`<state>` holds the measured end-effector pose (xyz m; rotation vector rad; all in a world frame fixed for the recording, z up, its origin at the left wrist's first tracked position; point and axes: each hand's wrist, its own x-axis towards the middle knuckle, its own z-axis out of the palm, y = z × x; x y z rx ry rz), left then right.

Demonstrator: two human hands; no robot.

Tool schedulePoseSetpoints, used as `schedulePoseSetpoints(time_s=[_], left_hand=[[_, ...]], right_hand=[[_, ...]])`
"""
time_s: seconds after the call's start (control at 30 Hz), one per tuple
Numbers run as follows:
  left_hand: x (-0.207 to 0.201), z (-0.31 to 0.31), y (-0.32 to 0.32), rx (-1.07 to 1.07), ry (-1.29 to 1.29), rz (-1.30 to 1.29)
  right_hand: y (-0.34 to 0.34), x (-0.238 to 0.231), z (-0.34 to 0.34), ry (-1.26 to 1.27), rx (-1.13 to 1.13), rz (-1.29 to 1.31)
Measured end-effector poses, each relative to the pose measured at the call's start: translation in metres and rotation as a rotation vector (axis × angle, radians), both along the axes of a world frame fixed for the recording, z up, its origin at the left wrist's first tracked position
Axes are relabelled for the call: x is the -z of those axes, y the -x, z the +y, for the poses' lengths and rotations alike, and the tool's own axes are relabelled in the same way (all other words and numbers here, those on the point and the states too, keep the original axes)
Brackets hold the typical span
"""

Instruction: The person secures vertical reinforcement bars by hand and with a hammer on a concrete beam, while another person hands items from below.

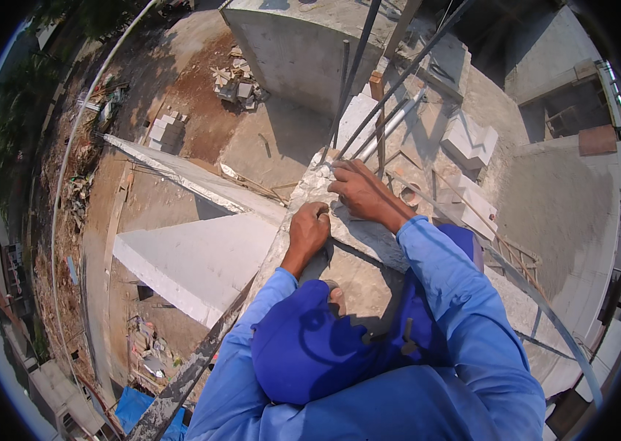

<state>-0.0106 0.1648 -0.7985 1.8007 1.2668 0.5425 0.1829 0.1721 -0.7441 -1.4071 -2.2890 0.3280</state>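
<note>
My left hand [309, 231] rests at the left side of a rough concrete ledge [312, 184], its fingers curled in. Just ahead and to the right, my right hand [369, 192] reaches across the ledge with bent fingers close to its broken top. Whatever either hand grips is too small or hidden to make out. Dark steel rods [358, 66] rise from the far end of the ledge, beyond my right fingertips. A dark strip [356, 252] runs across the concrete nearer to me, below my hands.
The ground lies far below on the left, past a white sloping slab [200, 257]. White blocks [470, 140] and white pipes [402, 117] are to the right. A long pole [538, 298] slants along my right side. A grey wall [288, 59] stands ahead.
</note>
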Motion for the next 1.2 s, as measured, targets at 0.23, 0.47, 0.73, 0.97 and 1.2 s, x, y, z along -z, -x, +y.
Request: schedulePoseSetpoints(time_s=[0.23, 0.47, 0.73, 0.97, 1.2], left_hand=[[-0.014, 0.03, -0.013, 0.144, -0.005, -0.018], [-0.021, 0.052, -0.042, 0.293, 0.085, 0.149], [-0.017, 0.035, -0.03, 0.207, 0.091, 0.19], [-0.02, 0.033, -0.032, 0.147, 0.2, 0.19], [-0.014, 0.045, -0.027, 0.176, 0.384, 0.167]], right_hand=[[-0.019, -0.041, -0.009, 0.259, 0.884, 0.517], [-0.015, -0.013, -0.001, 0.471, 0.891, 0.56], [-0.015, 0.005, 0.004, 0.422, 0.908, 0.62], [-0.021, 0.012, 0.003, 0.524, 0.809, 0.794], [-0.011, 0.013, -0.018, 0.745, 0.619, 0.717]])
